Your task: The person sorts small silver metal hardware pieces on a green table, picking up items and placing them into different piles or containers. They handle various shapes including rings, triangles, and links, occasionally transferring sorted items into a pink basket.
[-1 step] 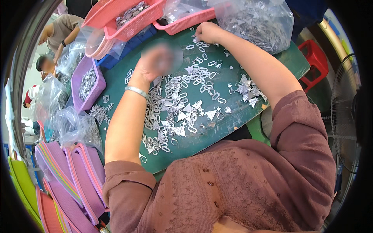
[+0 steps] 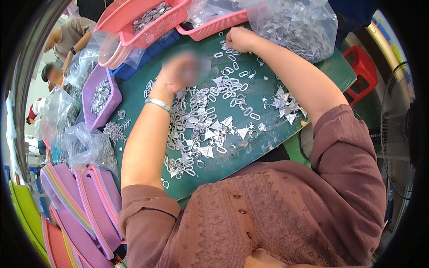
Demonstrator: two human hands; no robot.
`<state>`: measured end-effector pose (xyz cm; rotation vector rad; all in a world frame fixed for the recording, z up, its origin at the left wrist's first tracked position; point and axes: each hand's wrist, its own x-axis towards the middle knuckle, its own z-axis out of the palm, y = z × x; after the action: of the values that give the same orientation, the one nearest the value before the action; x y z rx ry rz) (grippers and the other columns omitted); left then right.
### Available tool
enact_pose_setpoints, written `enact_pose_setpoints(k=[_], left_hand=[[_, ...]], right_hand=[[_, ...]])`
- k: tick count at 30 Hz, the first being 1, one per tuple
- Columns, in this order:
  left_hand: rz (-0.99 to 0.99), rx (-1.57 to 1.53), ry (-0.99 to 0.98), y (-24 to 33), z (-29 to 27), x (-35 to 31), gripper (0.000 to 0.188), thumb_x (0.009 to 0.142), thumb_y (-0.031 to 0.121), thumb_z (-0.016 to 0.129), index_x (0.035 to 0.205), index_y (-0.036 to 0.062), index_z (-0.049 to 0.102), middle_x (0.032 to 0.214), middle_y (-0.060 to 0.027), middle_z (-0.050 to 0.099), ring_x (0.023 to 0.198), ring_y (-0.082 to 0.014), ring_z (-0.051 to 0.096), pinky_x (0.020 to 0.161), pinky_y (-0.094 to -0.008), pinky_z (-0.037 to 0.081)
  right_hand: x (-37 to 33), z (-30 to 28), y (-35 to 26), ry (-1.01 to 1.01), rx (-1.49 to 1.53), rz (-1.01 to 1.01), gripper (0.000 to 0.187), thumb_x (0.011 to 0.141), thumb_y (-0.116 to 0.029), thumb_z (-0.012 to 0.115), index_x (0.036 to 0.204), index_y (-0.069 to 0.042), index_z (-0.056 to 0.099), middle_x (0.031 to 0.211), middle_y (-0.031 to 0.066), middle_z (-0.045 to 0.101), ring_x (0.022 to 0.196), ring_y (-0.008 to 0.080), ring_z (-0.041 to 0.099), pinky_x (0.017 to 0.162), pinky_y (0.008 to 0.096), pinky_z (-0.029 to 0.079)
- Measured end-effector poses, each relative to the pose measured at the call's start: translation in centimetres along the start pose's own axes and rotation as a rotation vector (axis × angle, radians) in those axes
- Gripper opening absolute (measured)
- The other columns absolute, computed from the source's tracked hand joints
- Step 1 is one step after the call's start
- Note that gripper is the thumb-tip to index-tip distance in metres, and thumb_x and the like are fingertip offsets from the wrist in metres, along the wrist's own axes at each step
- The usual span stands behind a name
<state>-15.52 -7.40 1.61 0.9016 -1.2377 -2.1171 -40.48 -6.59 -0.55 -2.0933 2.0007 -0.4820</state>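
Observation:
My left hand [image 2: 181, 71], with a pale bangle [image 2: 158, 105] at the wrist, hovers over the left part of the spread of small silver metal pieces [image 2: 196, 107]. A blur covers its fingers, so what they hold is hidden. Farther off, my right hand [image 2: 240, 39] is at the far edge of the spread, its fingers curled down and closed by a few loose pieces [image 2: 225, 45]. Whatever is between those fingertips is too small to make out. Oval links, triangles, rings and stars lie mixed on the green tabletop [image 2: 263, 134].
Pink baskets [image 2: 154, 31] and a bulging clear bag [image 2: 297, 31] of silver pieces line the far side. At left are a lilac basket [image 2: 102, 96], clear bags [image 2: 89, 143] and stacked purple baskets [image 2: 80, 196]. A red stool [image 2: 362, 73] and a fan [image 2: 395, 129] stand right. Another person [image 2: 78, 35] sits far left.
My right hand has shifted very slightly to the right. My left forearm has also moved a touch to the right; the pieces look the same.

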Motion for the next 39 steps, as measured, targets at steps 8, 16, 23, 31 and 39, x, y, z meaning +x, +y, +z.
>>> enact_pose_setpoints(k=[8, 16, 23, 31, 39], left_hand=[[0.266, 1.531, 0.270, -0.4, 3.6, 2.5, 0.028, 0.066, 0.028, 0.070, 0.073, 0.0025, 0.062, 0.074, -0.0092, 0.062, 0.067, -0.0198, 0.059, 0.060, -0.0297, 0.045], [0.263, 1.570, 0.201, 0.1, 5.1, 2.4, 0.023, 0.066, 0.022, 0.069, 0.067, 0.0029, 0.057, 0.065, -0.0087, 0.058, 0.057, -0.0173, 0.054, 0.054, -0.0301, 0.045], [-0.139, -0.072, 0.051, -0.9, 1.3, 3.6, 0.004, 0.074, 0.006, 0.054, 0.074, 0.0035, 0.051, 0.068, -0.0059, 0.053, 0.051, -0.0123, 0.045, 0.039, -0.0215, 0.038], [-0.199, -0.309, 0.071, -3.5, 3.9, 0.3, 0.018, 0.088, 0.016, 0.044, 0.096, 0.0014, 0.050, 0.077, -0.0090, 0.056, 0.064, -0.0186, 0.055, 0.047, -0.0198, 0.046], [-0.037, -0.694, -0.070, -4.7, 3.5, -3.0, 0.034, 0.089, 0.035, 0.036, 0.106, 0.0105, 0.051, 0.101, -0.0051, 0.055, 0.093, -0.0210, 0.055, 0.075, -0.0376, 0.049]], right_hand=[[-0.8, -3.3, -2.1, -0.253, -0.281, -0.074, 0.017, 0.065, -0.010, 0.059, 0.081, -0.004, 0.064, 0.078, 0.0152, 0.062, 0.072, 0.0281, 0.060, 0.064, 0.0369, 0.047], [0.2, -0.5, -2.0, -0.106, -0.108, -0.038, 0.014, 0.065, -0.010, 0.066, 0.076, -0.004, 0.061, 0.075, 0.0096, 0.062, 0.075, 0.0232, 0.060, 0.067, 0.0353, 0.047], [-0.2, -2.6, -0.8, -0.253, 0.805, 0.199, 0.010, 0.062, -0.004, 0.063, 0.069, -0.005, 0.056, 0.058, 0.0076, 0.054, 0.047, 0.0147, 0.048, 0.039, 0.0281, 0.036], [-5.1, 0.5, -6.4, -0.104, 1.048, -0.012, 0.014, 0.066, -0.003, 0.056, 0.079, 0.000, 0.057, 0.067, 0.0107, 0.059, 0.052, 0.0166, 0.055, 0.045, 0.0290, 0.043], [-7.9, 1.1, -13.4, 0.133, 0.565, -0.357, 0.021, 0.072, -0.011, 0.057, 0.091, -0.003, 0.058, 0.085, 0.0127, 0.059, 0.079, 0.0207, 0.057, 0.068, 0.0317, 0.047]])
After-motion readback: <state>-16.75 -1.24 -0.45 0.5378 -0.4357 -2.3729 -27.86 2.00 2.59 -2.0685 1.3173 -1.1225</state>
